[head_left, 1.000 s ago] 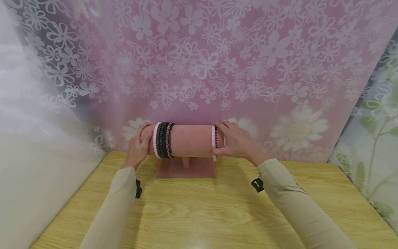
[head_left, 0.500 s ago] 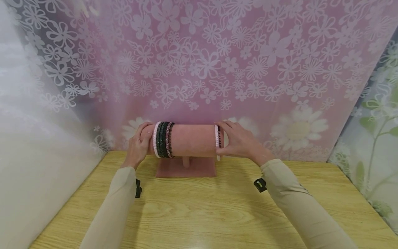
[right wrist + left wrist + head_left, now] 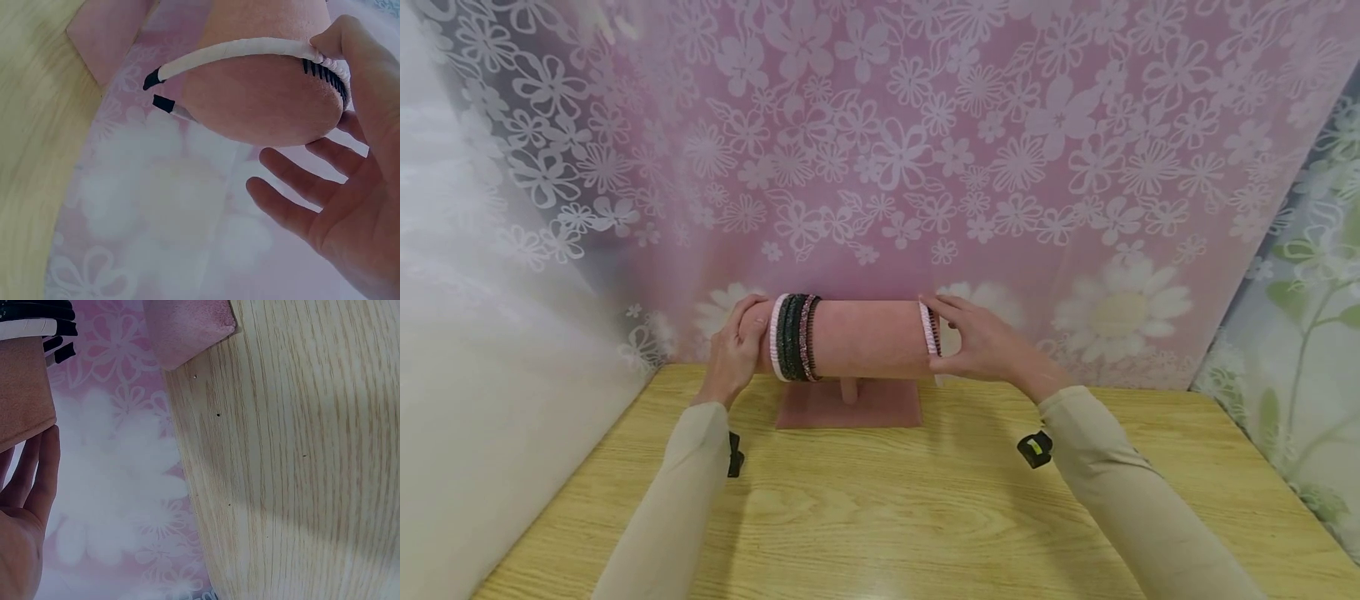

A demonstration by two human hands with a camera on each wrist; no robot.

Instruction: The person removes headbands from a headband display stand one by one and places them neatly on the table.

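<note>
A pink plush headband stand [image 3: 868, 337] has a horizontal roll on a short post. My left hand [image 3: 733, 350] grips the roll's left end, its fingers along the end edge in the left wrist view. At the right end, my right hand [image 3: 988, 340] pinches a white-and-pink headband [image 3: 244, 49] between thumb and forefinger. This headband loops around the roll's very end, slightly tilted, with black comb teeth inside and black tips below. The other fingers of the right hand are spread past the roll's end. Several headbands [image 3: 793, 337], white, dark and glittery pink, sit together near my left hand.
The stand's flat pink base [image 3: 848, 408] rests on a wood-grain table [image 3: 865, 508] near its back edge. A pink flowered curtain [image 3: 865, 167] hangs close behind, and pale sheets [image 3: 490, 350] border the left side. Black wrist straps [image 3: 1035, 449] show at both sleeves.
My right hand has moved right, sliding the white-and-pink headband along the roll to its right end, where it now tilts. My left hand and the other headbands have stayed in place.
</note>
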